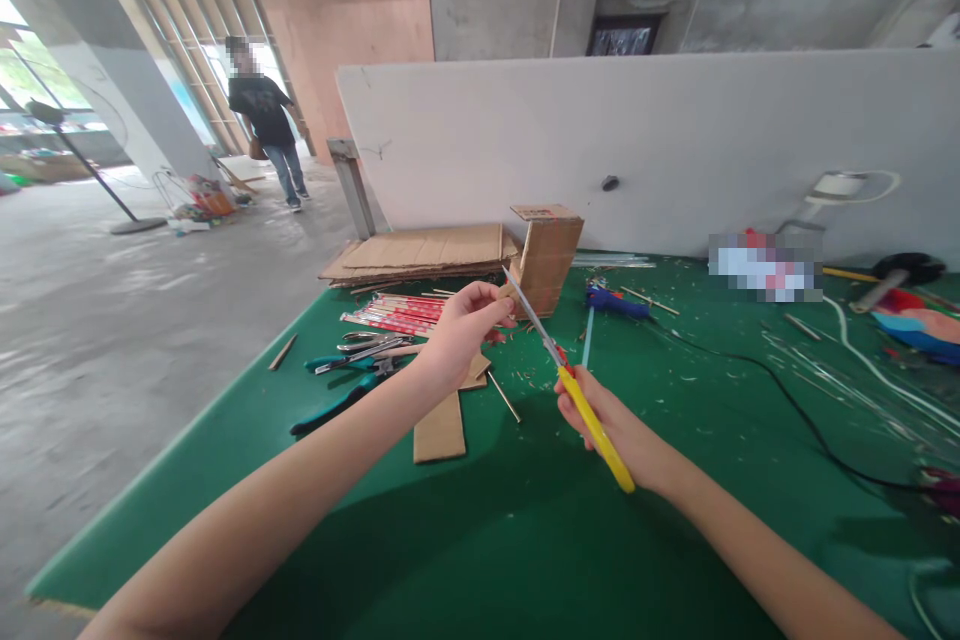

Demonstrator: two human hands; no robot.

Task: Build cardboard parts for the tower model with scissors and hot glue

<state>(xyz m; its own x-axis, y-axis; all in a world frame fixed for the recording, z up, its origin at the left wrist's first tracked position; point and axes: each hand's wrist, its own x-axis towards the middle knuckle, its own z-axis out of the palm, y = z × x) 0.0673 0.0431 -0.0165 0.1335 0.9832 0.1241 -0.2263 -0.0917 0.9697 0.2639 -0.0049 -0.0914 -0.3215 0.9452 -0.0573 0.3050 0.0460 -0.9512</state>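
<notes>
My right hand point(616, 430) is closed round the yellow handle of a utility knife point(577, 390), whose long blade points up and left. The blade tip meets a small piece of cardboard point(512, 298) pinched in the closed fingers of my left hand point(463, 328). Both hands hover above the green table point(525, 520). Just behind them stands a small upright cardboard box shape point(549, 255). A flat cardboard strip point(440, 428) lies on the mat under my left wrist.
Pliers and cutters point(360, 370) and a bundle of red-and-white sticks point(397, 312) lie at the left. Stacked cardboard sheets point(424, 253) sit behind them. A blue glue gun point(619, 301) with a black cable lies to the right. A white board point(675, 140) backs the table. A person point(266, 125) stands far off.
</notes>
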